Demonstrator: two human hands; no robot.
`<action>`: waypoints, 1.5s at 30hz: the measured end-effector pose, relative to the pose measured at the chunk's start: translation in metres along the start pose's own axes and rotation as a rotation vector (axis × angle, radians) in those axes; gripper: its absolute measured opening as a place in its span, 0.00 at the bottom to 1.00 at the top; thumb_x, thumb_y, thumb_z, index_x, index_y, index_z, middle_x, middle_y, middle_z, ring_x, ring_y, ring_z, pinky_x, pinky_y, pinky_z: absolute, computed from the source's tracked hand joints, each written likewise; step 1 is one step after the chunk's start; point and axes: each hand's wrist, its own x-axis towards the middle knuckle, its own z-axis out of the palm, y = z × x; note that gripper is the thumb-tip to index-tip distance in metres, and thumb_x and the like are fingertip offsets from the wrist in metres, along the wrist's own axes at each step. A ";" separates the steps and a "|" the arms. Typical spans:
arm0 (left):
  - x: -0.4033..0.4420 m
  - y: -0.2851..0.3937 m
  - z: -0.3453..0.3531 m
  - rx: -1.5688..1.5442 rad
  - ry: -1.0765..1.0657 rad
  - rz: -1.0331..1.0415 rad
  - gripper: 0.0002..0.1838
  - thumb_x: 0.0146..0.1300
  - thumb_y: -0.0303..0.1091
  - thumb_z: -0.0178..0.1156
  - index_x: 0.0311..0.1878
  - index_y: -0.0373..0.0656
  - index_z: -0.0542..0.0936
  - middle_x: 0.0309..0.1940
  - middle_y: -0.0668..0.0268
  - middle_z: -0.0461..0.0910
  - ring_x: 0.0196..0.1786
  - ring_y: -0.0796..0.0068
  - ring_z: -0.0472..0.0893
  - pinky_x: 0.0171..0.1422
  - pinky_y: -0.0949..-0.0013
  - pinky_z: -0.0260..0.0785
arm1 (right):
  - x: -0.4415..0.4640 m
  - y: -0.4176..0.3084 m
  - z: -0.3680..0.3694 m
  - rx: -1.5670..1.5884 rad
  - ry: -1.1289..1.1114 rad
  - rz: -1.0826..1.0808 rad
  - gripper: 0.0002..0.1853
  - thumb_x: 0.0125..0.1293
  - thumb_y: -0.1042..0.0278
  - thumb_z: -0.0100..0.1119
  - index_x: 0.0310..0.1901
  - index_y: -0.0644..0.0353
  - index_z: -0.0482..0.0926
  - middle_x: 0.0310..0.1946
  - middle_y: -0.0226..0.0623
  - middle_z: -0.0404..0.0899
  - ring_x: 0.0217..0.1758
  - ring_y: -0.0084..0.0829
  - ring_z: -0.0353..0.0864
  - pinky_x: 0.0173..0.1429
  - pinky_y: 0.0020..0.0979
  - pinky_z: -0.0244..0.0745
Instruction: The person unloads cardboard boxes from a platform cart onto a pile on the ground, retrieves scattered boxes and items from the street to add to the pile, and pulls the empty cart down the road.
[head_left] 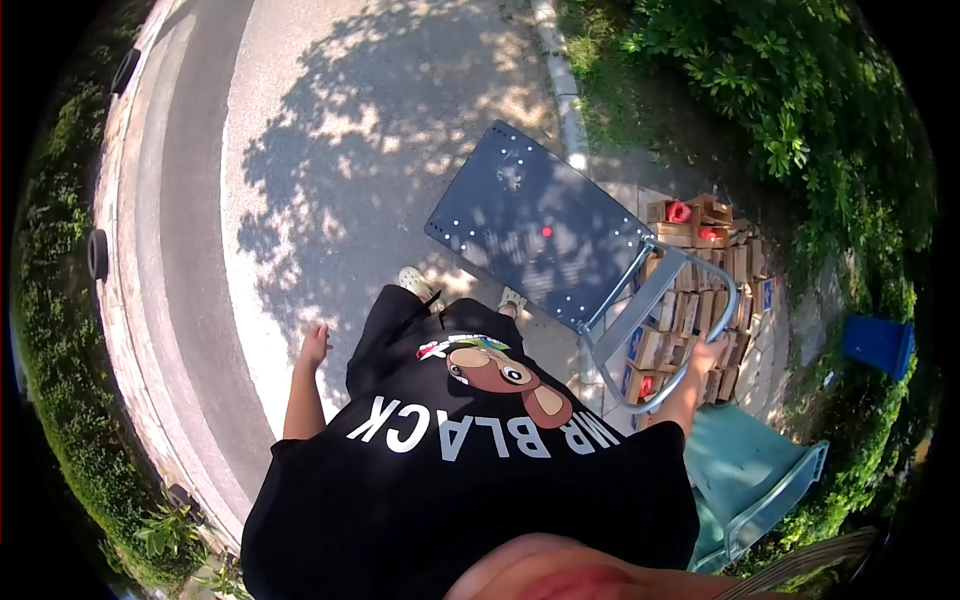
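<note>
My right hand (708,353) is wrapped around the curved metal handle (728,290) of a flat platform trolley. The trolley's dark grey deck (540,215) has white dots and one red spot, and lies in front of my feet. It carries no load. On my other side, my left hand (316,343) hangs away from the trolley. Its fingers look loosely curled, with nothing visible in them. Beyond the handle, stacked cardboard boxes (690,300) stand on the paving, several with red items in or on them.
A green wheeled bin (750,470) stands close by my right arm. Farther right is a blue bin (878,345) beside the bushes (790,90). A kerb (560,80) runs ahead, between the pavement (400,130) and the planted ground. Hedges (60,420) line the far left.
</note>
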 end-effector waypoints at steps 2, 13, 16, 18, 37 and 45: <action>-0.003 -0.014 0.004 0.017 -0.025 -0.025 0.25 0.72 0.52 0.47 0.57 0.39 0.73 0.46 0.57 0.79 0.37 0.62 0.85 0.31 0.62 0.72 | -0.014 -0.026 -0.009 -0.140 0.047 0.051 0.46 0.60 0.53 0.69 0.71 0.69 0.55 0.66 0.61 0.65 0.68 0.57 0.65 0.71 0.49 0.63; 0.109 -0.074 -0.104 -0.361 0.252 0.041 0.19 0.72 0.42 0.51 0.44 0.31 0.77 0.35 0.57 0.80 0.30 0.68 0.82 0.34 0.65 0.78 | -0.133 -0.274 0.049 -0.405 0.025 0.216 0.41 0.60 0.56 0.64 0.72 0.53 0.55 0.71 0.45 0.57 0.71 0.45 0.61 0.71 0.50 0.57; 0.170 -0.061 -0.179 -0.550 0.396 0.268 0.17 0.73 0.40 0.52 0.48 0.33 0.77 0.39 0.60 0.81 0.37 0.71 0.82 0.40 0.65 0.78 | -0.197 -0.384 0.076 -0.368 -0.132 0.174 0.32 0.63 0.56 0.58 0.68 0.54 0.62 0.68 0.44 0.62 0.69 0.46 0.64 0.70 0.51 0.59; 0.145 0.012 -0.251 -0.815 0.367 0.334 0.15 0.73 0.39 0.52 0.52 0.36 0.77 0.45 0.61 0.81 0.43 0.74 0.81 0.48 0.65 0.77 | -0.244 -0.466 0.078 -0.375 -0.290 0.112 0.29 0.62 0.56 0.60 0.63 0.55 0.67 0.66 0.43 0.64 0.70 0.45 0.63 0.70 0.52 0.59; 0.151 0.550 -0.716 -0.922 -0.743 2.250 0.21 0.62 0.44 0.67 0.46 0.33 0.82 0.50 0.46 0.77 0.52 0.47 0.79 0.55 0.49 0.74 | -0.356 -0.949 0.324 -0.413 -0.817 -0.082 0.22 0.66 0.52 0.53 0.53 0.58 0.82 0.55 0.48 0.79 0.61 0.50 0.75 0.64 0.49 0.69; 0.282 0.763 -0.848 -0.828 -0.817 2.206 0.21 0.64 0.42 0.65 0.49 0.31 0.80 0.51 0.47 0.77 0.47 0.48 0.81 0.52 0.48 0.76 | -0.259 -1.294 0.476 0.006 -0.970 -0.451 0.23 0.62 0.50 0.61 0.47 0.63 0.83 0.44 0.47 0.84 0.47 0.41 0.84 0.53 0.39 0.77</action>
